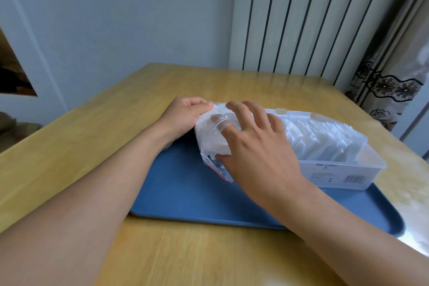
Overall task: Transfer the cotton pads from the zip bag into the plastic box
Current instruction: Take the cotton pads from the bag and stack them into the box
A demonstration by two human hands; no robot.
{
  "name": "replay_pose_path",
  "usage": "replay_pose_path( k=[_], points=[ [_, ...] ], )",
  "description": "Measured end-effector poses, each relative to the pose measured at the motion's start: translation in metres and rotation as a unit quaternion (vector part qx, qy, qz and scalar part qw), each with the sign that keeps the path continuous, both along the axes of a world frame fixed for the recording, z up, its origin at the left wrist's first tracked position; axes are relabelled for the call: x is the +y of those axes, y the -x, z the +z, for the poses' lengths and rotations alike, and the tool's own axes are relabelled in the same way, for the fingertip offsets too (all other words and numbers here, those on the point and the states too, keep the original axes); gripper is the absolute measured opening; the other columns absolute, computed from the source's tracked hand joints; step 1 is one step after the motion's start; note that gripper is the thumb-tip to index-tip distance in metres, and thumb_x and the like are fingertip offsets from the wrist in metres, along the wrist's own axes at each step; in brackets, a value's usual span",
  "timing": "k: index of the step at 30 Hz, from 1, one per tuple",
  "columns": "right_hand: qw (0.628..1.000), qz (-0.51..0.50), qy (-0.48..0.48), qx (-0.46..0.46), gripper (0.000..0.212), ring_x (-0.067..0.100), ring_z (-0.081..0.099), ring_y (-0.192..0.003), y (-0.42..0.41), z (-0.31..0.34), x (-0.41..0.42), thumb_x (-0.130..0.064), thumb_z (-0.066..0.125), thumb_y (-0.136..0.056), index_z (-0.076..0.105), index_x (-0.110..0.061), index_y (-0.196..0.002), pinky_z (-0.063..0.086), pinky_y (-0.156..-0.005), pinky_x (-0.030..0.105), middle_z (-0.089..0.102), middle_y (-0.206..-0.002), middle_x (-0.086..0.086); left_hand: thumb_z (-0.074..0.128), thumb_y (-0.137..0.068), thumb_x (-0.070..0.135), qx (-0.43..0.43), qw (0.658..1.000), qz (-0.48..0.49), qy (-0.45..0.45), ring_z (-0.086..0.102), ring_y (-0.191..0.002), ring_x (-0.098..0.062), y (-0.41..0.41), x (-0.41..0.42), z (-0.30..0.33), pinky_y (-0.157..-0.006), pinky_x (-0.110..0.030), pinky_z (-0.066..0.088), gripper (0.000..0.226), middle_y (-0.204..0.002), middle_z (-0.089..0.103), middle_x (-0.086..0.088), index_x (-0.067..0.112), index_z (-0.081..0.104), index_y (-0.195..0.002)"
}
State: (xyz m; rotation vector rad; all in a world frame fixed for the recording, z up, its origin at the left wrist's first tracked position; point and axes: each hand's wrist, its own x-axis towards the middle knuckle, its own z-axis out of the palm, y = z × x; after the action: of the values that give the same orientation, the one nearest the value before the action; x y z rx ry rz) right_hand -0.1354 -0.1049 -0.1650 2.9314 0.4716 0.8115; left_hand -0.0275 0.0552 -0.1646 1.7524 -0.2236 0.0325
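A clear zip bag (210,139) with white cotton pads inside lies tilted over the left end of the clear plastic box (343,174). My left hand (183,116) grips the bag's upper left end. My right hand (255,144) has its index finger pushed inside the bag's mouth, while the thumb presses the bag's lower edge near its red strip. A row of white cotton pads (325,139) stands on edge in the box. The box's left end is hidden behind my right hand and the bag.
The box and bag rest on a blue tray (185,195) on a wooden table (162,255). A white slatted panel (301,16) and a patterned curtain (392,86) stand behind the table at the right. The table's right edge runs close to the tray.
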Motion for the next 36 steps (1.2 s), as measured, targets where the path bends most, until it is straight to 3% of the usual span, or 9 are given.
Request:
replay_pose_path(
  k=[4,17,22,25,27,29,31,34,36],
  points=[
    [1.0,0.004,-0.016,-0.007,0.048,0.036,0.044,-0.135,0.0,0.0,0.0,-0.033,0.087,-0.07,0.07,-0.017,-0.112,0.045,-0.098,0.053,0.05,-0.145,0.01,0.066,-0.094,0.017,0.004,1.0,-0.002,0.0,0.064,-0.062,-0.009,0.002,-0.002,0.001,-0.067,-0.022,0.051,0.017,-0.067,0.072,0.005,0.015,0.075,-0.08],
    [0.997,0.047,-0.057,-0.026,0.028,0.034,0.053,-0.126,0.0,-0.002,0.001,-0.025,0.091,-0.063,0.077,-0.023,-0.087,0.049,-0.094,0.057,0.061,-0.13,0.008,0.068,-0.092,0.019,-0.01,1.0,0.012,-0.027,0.063,-0.072,-0.013,0.005,-0.005,0.002,-0.073,-0.028,0.052,0.015,-0.079,0.073,0.001,0.007,0.077,-0.088],
    [0.974,0.117,-0.195,-0.019,0.022,0.026,0.051,-0.127,0.013,0.002,-0.008,-0.028,0.08,-0.077,0.074,-0.024,-0.098,0.044,-0.1,0.048,0.059,-0.133,0.001,0.068,-0.09,0.013,-0.013,0.996,0.092,-0.002,0.063,-0.071,-0.008,-0.003,0.012,0.002,-0.076,-0.026,0.053,0.017,-0.07,0.072,0.014,0.02,0.077,-0.077],
    [0.921,0.163,-0.352,-0.019,0.018,0.015,0.056,-0.113,0.025,0.015,-0.018,-0.027,0.077,-0.081,0.069,-0.019,-0.096,0.044,-0.093,0.027,0.059,-0.124,-0.005,0.07,-0.088,0.01,-0.001,0.994,0.103,0.021,0.064,-0.077,-0.011,-0.006,0.025,0.002,-0.083,-0.031,0.053,0.019,-0.077,0.075,0.01,0.021,0.077,-0.075],
    [0.865,0.161,-0.474,-0.015,0.014,0.007,0.062,-0.09,0.026,0.026,-0.03,-0.024,0.075,-0.081,0.067,-0.015,-0.089,0.047,-0.075,0.022,0.066,-0.098,-0.007,0.07,-0.088,0.011,-0.008,0.994,0.106,0.026,0.064,-0.076,-0.009,-0.003,0.025,0.004,-0.083,-0.031,0.052,0.015,-0.082,0.074,0.006,0.021,0.077,-0.079],
    [0.776,0.158,-0.609,0.05,0.011,0.01,0.062,-0.073,0.02,0.036,-0.044,-0.019,0.073,-0.085,0.068,-0.011,-0.09,0.051,-0.061,0.031,0.067,-0.08,0.002,0.07,-0.09,0.017,-0.066,0.982,0.168,0.058,0.062,-0.07,0.001,0.001,0.019,0.018,-0.077,-0.022,0.048,0.008,-0.083,0.07,0.01,0.023,0.074,-0.087],
    [0.685,0.167,-0.699,0.123,0.012,0.016,0.067,-0.077,0.014,0.041,-0.053,-0.011,0.07,-0.091,0.069,-0.007,-0.102,0.054,-0.06,0.03,0.071,-0.088,0.006,0.067,-0.093,0.022,-0.152,0.962,0.201,0.108,0.062,-0.079,0.01,0.016,0.012,0.045,-0.081,-0.014,0.045,0.005,-0.09,0.069,0.012,0.022,0.071,-0.097],
    [0.612,0.2,-0.743,0.182,0.022,0.016,0.068,-0.08,0.011,0.044,-0.056,-0.006,0.064,-0.095,0.064,-0.004,-0.117,0.056,-0.061,0.026,0.072,-0.098,0.006,0.063,-0.09,0.036,-0.169,0.977,0.049,0.124,0.066,-0.105,-0.006,0.06,-0.023,0.077,-0.093,-0.02,0.051,0.015,-0.104,0.07,0.005,0.026,0.07,-0.099],
    [0.619,0.217,-0.731,0.191,0.026,0.016,0.069,-0.082,0.012,0.044,-0.057,-0.006,0.065,-0.095,0.063,-0.004,-0.12,0.057,-0.064,0.026,0.072,-0.101,0.007,0.064,-0.095,0.037,-0.141,0.988,-0.048,0.046,0.068,-0.093,-0.009,0.083,-0.05,0.085,-0.083,-0.023,0.055,0.018,-0.097,0.071,0.005,0.021,0.07,-0.101]
  ],
)
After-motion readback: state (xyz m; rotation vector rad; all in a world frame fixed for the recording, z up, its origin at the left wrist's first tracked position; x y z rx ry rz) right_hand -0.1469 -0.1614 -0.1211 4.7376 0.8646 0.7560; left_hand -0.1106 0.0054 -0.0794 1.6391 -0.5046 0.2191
